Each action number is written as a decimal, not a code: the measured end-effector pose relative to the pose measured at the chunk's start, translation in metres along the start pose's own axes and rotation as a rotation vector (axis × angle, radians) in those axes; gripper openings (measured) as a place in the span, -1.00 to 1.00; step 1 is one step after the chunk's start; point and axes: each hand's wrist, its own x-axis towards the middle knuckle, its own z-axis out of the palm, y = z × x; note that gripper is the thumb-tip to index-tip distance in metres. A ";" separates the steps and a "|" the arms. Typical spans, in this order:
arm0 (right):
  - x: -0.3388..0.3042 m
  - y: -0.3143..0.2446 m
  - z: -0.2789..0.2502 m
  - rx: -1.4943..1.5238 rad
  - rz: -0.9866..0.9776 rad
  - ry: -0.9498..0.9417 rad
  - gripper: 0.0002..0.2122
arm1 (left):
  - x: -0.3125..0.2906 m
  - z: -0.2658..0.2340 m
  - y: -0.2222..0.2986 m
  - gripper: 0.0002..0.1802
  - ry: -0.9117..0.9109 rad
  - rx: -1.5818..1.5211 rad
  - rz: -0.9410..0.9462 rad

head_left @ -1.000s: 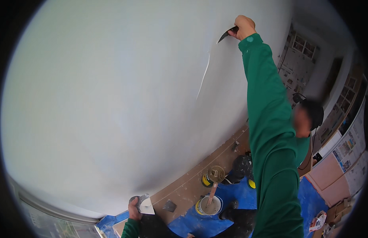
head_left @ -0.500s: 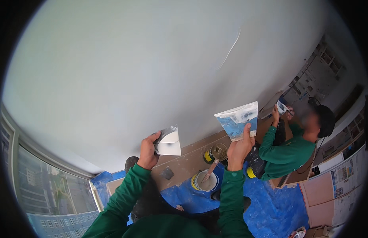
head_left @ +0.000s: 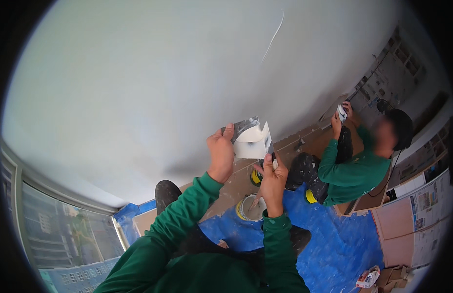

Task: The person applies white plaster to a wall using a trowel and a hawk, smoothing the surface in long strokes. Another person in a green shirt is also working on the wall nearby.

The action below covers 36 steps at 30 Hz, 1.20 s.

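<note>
My left hand pinches a dark, flat putty spreader by its edge, thumb on top, with a thick curl of white filler on it. My right hand grips a second flat putty spreader, its thumb and fingers low on the plate. This second spreader is turned nearly on edge and meets the right side of the first one. Both are held out in front of the pale wall. Below my right hand, a white bucket holds greyish paste and a stick.
At the right, a co-worker in a green sleeve sits holding a small plate with white filler. Blue sheeting covers the floor. A window is at the left. A thin white line runs down the wall.
My hands have come together: the left moved right and up, the right moved left and tilted its spreader on edge against the other. The co-worker's hands have moved closer together.
</note>
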 end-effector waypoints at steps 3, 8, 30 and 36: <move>-0.015 0.026 -0.015 -0.419 -0.274 -0.034 -0.69 | 0.020 -0.012 -0.007 -0.69 0.035 0.041 -0.014; -0.003 0.133 -0.052 -0.231 0.096 -0.020 -0.71 | 0.037 -0.052 -0.016 -0.71 -0.023 -0.117 -0.123; 0.090 0.232 0.149 0.129 0.048 0.221 -0.67 | -0.021 -0.166 0.013 -0.64 0.274 -0.040 -0.296; 0.050 0.232 0.059 0.532 0.672 0.149 -0.67 | -0.034 -0.164 0.033 -0.63 0.195 -0.152 -0.289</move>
